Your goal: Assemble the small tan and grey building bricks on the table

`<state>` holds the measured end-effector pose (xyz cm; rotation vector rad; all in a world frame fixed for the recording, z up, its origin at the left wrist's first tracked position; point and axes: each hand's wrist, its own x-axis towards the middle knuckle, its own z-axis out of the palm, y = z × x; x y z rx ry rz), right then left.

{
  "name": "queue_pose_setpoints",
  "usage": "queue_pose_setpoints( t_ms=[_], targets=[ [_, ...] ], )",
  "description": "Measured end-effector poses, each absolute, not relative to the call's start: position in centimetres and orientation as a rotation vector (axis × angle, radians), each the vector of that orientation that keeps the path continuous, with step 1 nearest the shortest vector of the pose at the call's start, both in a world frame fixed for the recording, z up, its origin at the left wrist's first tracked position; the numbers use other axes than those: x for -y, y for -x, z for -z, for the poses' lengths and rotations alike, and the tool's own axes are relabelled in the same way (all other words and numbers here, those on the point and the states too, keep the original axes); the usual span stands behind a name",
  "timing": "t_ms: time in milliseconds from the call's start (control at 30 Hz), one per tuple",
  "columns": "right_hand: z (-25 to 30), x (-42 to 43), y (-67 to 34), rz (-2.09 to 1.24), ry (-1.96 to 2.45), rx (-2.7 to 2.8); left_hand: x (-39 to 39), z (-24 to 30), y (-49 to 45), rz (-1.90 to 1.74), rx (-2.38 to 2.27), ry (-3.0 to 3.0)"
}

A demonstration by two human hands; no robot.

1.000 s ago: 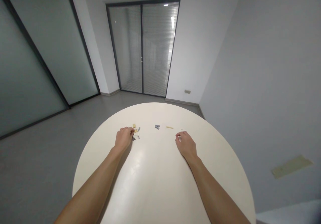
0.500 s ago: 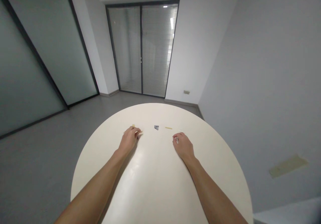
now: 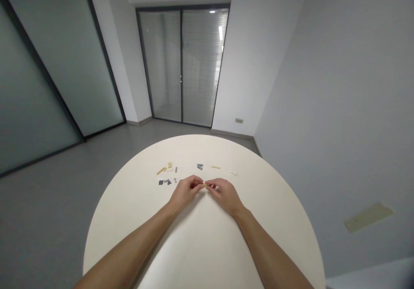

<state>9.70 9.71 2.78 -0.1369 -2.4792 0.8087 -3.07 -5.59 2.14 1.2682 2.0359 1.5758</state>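
My left hand [image 3: 186, 190] and my right hand [image 3: 224, 194] meet fingertip to fingertip over the middle of the table. Both pinch a small tan piece [image 3: 204, 185], mostly covered by the fingers, so its exact kind is hidden. Left of my left hand lie small dark grey pieces [image 3: 161, 182]. Behind them are a tan strip [image 3: 161, 171], a square tan piece [image 3: 170, 165] and a short grey bar [image 3: 176, 169]. Beyond my fingertips rest several blue-grey pieces [image 3: 200, 166] and a thin yellowish strip [image 3: 216, 167]. Small white pieces [image 3: 231, 171] lie behind my right hand.
The round cream table [image 3: 200, 246] curves away at its far edge. Behind it stands a glass door [image 3: 183, 64] with blinds, and frosted panels [image 3: 64, 56] are on the left. A plain grey wall [image 3: 349, 108] rises on the right.
My left hand has moved right and nearer with a tan piece, uncovering the small parts on the left. My right hand has moved left to meet it, and both now pinch the piece.
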Motion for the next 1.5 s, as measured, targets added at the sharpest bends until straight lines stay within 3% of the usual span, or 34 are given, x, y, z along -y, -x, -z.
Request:
queue_pose_setpoints(
  t_ms=[267,733,1133,1500],
  targets=[
    [-2.6,-10.0,-9.6,-0.912,0.168,2.399,5.7,-3.0,3.7,-1.455,-1.975,-1.314],
    [-2.7,-9.9,-9.6,-0.946,0.199,2.367,4.9,-1.4,3.2,-1.658,-2.001,-1.178],
    [-2.2,-10.9,-9.5,-0.932,0.252,2.305,2.6,-3.4,5.4,-1.460,-1.883,-1.412],
    [-2.1,-10.9,-9.4,-0.850,0.219,2.358,4.8,-1.5,4.6,-1.353,-2.284,-1.588]
  ],
)
